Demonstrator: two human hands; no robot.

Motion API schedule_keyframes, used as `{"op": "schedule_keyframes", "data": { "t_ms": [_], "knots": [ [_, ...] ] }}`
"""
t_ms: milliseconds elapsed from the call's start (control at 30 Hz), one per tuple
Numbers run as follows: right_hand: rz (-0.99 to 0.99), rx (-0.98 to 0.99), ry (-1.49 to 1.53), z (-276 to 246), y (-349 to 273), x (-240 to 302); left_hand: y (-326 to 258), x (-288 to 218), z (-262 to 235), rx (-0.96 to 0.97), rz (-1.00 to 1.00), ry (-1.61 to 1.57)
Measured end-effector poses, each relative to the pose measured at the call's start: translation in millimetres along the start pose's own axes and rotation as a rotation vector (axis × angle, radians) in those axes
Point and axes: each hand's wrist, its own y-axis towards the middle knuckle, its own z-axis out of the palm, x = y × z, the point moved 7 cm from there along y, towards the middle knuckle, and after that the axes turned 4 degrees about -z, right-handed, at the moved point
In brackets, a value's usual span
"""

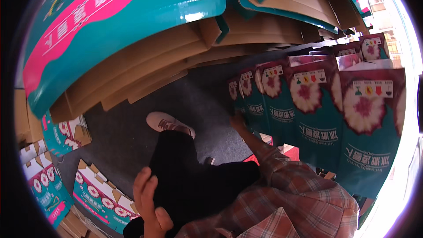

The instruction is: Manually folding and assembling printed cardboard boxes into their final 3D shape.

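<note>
My left hand [150, 205] is raised near the lower edge, beside my dark trousers. Its fingers are extended with the thumb apart, and nothing is in it. My right hand [238, 121] reaches forward, low down, to the near side of a row of teal and maroon cartons [319, 136] printed with pale, pink-centred slices. It is beside the farther cartons of that row; its fingers are small and dark, so I cannot make out whether it grips one. Some of these cartons stand upright, packed side by side.
Large teal and pink cartons [132, 17] with brown open flaps [145, 68] overhang the far side. More printed cartons [99, 198] stand at lower left, close to my left hand. My shoe [169, 122] is on the dark floor [119, 141]. Something red [291, 151] lies beneath my right forearm.
</note>
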Motion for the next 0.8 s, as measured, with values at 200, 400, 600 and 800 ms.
{"op": "schedule_keyframes", "data": {
  "t_ms": [200,400,600,800],
  "knots": [
    [0.268,0.019,0.061,49.8,-45.8,29.0,19.6,-7.4,4.2,0.073,0.084,-0.015],
    [0.112,-0.077,0.011,29.3,-6.5,3.0,46.2,-17.0,22.6,0.146,0.124,-0.053],
    [0.067,-0.04,0.068,43.4,-7.2,15.3,55.3,-18.7,26.5,0.193,0.1,-0.031],
    [-0.12,0.127,-0.199,44.1,13.0,-38.1,66.8,-30.5,27.8,0.207,0.13,-0.087]
  ]
}}
